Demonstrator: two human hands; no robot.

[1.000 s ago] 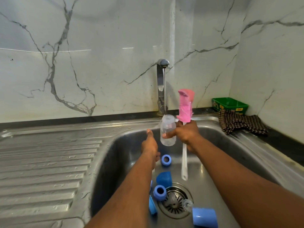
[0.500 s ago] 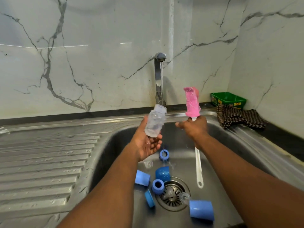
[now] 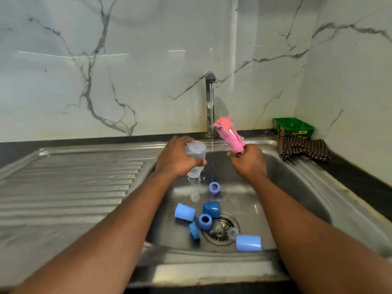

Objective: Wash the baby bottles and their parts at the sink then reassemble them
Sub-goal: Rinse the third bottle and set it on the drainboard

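Our left hand (image 3: 177, 159) gripped the clear bottle (image 3: 196, 159), tipped upside down over the sink (image 3: 297, 187), while our right hand (image 3: 248, 163) held the pink brush (image 3: 228, 134).

forearms: bare, no sleeves | left grip (image 3: 177, 158) | right grip (image 3: 249, 163): ungloved

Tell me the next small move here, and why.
Probably turn the clear bottle mouth-up and bring the pink brush into it. The left hand grips the bottle tipped mouth-down, with water spilling from it into the sink, beside the running stream from the tap. The right hand holds the brush upright, clear of the bottle.
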